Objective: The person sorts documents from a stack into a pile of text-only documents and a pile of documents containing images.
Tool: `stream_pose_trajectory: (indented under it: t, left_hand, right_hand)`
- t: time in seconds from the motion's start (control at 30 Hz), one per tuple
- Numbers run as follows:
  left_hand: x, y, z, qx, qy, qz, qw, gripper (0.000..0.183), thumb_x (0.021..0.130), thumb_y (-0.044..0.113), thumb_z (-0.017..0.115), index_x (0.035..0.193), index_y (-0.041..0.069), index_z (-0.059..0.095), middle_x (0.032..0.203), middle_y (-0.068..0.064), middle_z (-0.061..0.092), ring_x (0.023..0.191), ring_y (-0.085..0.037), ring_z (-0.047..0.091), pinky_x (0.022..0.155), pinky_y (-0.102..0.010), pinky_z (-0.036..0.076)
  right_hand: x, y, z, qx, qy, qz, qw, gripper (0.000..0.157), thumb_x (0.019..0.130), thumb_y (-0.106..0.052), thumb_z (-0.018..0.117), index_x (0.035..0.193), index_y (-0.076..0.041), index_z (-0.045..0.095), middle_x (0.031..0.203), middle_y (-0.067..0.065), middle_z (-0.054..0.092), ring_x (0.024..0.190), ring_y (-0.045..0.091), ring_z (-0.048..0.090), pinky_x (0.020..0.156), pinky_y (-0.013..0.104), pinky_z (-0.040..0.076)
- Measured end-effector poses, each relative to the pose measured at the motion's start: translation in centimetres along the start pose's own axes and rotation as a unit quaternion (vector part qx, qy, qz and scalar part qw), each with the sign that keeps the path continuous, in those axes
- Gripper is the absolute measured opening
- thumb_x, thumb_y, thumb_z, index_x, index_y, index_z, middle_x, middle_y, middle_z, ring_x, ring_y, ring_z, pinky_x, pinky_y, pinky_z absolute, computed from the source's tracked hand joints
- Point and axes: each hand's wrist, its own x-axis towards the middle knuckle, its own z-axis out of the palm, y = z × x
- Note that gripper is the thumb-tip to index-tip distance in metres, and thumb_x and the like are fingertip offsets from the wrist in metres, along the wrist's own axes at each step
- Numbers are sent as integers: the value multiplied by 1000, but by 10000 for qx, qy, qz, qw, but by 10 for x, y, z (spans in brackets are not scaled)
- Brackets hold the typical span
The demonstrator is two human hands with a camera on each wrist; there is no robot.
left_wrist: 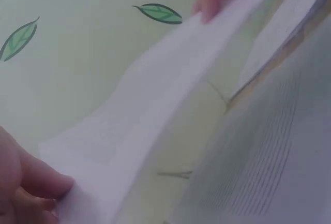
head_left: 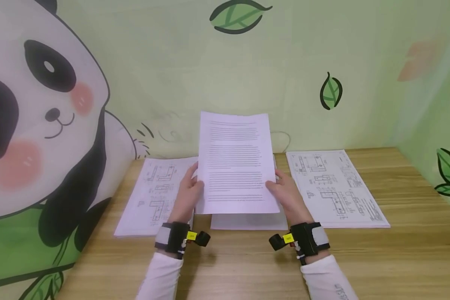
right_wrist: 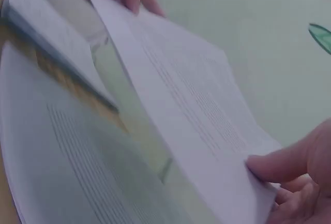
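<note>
A printed sheet of paper (head_left: 236, 162), covered in lines of text, is held up above the table between both hands. My left hand (head_left: 189, 193) pinches its left edge, thumb on the printed face. At the right edge my right hand (head_left: 288, 196) grips it the same way, and the right wrist view shows that thumb (right_wrist: 279, 164) pressing on the paper. Beneath the raised sheet lies a paper stack (head_left: 247, 223), mostly hidden in the head view; lines of print show on it in the left wrist view. Whether one sheet or several are held, I cannot tell.
On the left lies a stack of technical drawings (head_left: 135, 212), partly behind the left hand. Another stack of drawings (head_left: 337, 187) is at the right. All rest on a wooden table (head_left: 243, 266) against a wall covering (head_left: 165, 75) with a panda and leaves.
</note>
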Motion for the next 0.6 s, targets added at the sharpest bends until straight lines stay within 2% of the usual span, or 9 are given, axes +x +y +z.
stream_pose_trajectory:
  t: [0.13,0.23,0.33,0.4,0.5,0.6]
  left_hand:
    - [4,-6,18,-26,-208,-144,9997,61,92,8,43,144,37,28,128,-10,57,104,-25,61,81,-37,49]
    - [7,-16,27,197,-319,-323,9988,62,92,7,43,145,34,27,135,-12,53,112,-27,58,92,-45,48]
    - [10,-26,33,487,-318,-530,9969,61,92,6,43,147,24,27,142,-15,47,122,-28,52,105,-49,41]
    - [11,-32,36,660,-256,-590,9957,60,91,4,44,147,17,28,143,-17,46,125,-28,49,108,-49,37]
    - [12,-38,38,910,-213,-549,9941,56,90,3,46,144,7,33,137,-20,51,120,-30,52,104,-49,41]
    - [10,-42,39,1243,-233,-462,9909,52,90,4,50,141,5,40,125,-22,59,107,-30,58,94,-47,48]
  right_hand:
    - [2,8,-20,-742,6,57,9972,57,92,-15,50,144,-5,31,131,23,54,110,32,59,83,36,50]
    - [6,17,-29,-1180,-61,140,9929,56,90,-14,54,141,-1,35,130,26,54,112,35,58,88,41,50]
    - [10,26,-32,-1552,-76,181,9877,55,88,-14,57,138,1,40,125,27,58,108,34,59,88,42,50]
    - [13,30,-32,-1834,-106,144,9829,54,88,-14,59,136,2,43,121,26,61,104,33,61,85,41,51]
    - [15,37,-31,-2215,-99,86,9751,51,87,-16,61,133,2,48,116,23,64,96,29,62,80,37,50]
    - [15,42,-31,-2412,-14,82,9704,49,85,-16,62,130,2,51,109,21,67,87,24,62,73,31,49]
